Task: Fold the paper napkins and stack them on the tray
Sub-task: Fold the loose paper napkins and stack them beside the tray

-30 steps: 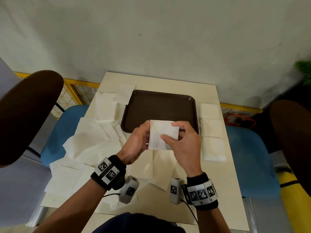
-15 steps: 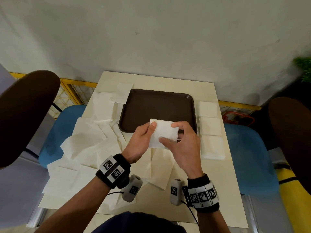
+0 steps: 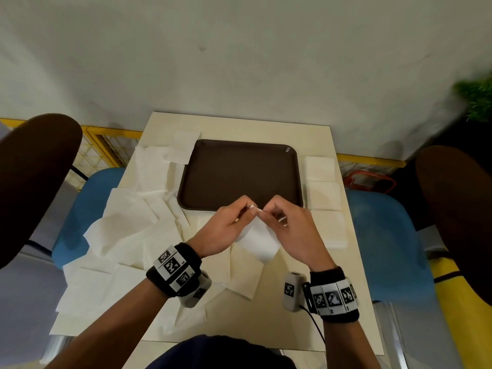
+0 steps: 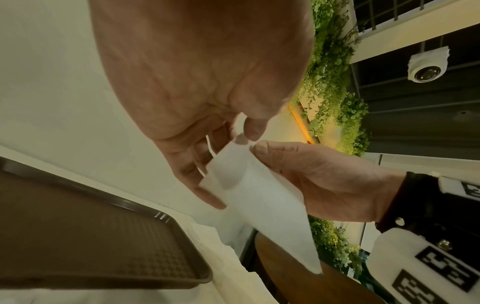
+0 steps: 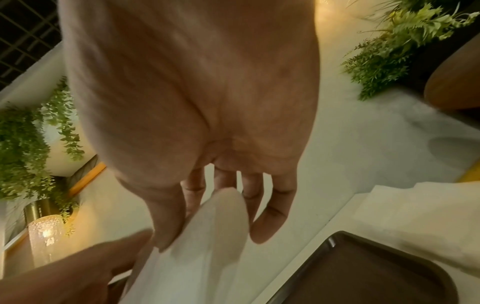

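The napkin [image 3: 257, 239] looks thin, light and limp, likely to droop, crease or tear if tugged; best taken at corners or edges with fingertips; it hangs between the two hands, below their fingertips, its top corner held where they meet; the left hand [image 3: 222, 230] pinches that corner with thumb and forefinger; the right hand [image 3: 292, 230] pinches it from the other side; the tray [image 3: 239, 174] lies bare just beyond both hands.
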The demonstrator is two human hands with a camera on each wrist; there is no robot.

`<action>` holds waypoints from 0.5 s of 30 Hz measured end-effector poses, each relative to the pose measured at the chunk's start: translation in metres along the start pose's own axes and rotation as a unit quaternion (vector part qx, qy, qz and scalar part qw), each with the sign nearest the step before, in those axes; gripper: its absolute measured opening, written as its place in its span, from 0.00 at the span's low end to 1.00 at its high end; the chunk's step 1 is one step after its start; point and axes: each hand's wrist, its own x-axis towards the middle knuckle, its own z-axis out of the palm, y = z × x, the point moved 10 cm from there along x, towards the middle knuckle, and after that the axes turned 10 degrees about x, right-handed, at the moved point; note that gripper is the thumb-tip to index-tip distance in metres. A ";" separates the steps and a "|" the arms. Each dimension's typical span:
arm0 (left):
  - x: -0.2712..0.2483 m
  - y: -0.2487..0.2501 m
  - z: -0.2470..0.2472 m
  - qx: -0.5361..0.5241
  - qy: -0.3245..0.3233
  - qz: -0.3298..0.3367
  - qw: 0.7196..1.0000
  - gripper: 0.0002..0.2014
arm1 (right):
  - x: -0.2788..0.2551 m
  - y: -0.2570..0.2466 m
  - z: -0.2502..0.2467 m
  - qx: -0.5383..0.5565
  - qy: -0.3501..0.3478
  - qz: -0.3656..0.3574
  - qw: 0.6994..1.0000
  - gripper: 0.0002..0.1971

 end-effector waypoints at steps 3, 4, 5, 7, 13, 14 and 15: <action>0.008 0.014 0.004 0.019 0.016 0.026 0.999 0.12 | -0.002 0.004 -0.001 -0.013 -0.018 0.002 1.000 0.11; 0.011 0.018 0.006 0.024 0.020 0.032 0.999 0.12 | -0.003 0.006 -0.002 -0.027 -0.024 0.003 0.999 0.12; 0.015 0.021 0.008 0.027 0.023 0.039 0.999 0.12 | -0.003 0.009 -0.004 -0.043 -0.030 0.002 0.999 0.14; 0.021 0.027 0.013 0.032 0.027 0.054 0.998 0.11 | -0.005 0.014 -0.009 -0.062 -0.038 -0.001 0.997 0.14; 0.043 0.035 0.018 0.013 0.096 0.032 0.995 0.12 | -0.017 0.046 -0.059 -0.048 -0.004 0.038 0.998 0.09; 0.047 0.035 0.019 0.008 0.106 0.024 0.994 0.13 | -0.020 0.053 -0.071 -0.042 0.006 0.049 0.998 0.09; 0.052 0.036 0.021 0.004 0.109 0.019 0.994 0.14 | -0.023 0.058 -0.082 -0.036 0.017 0.058 0.998 0.10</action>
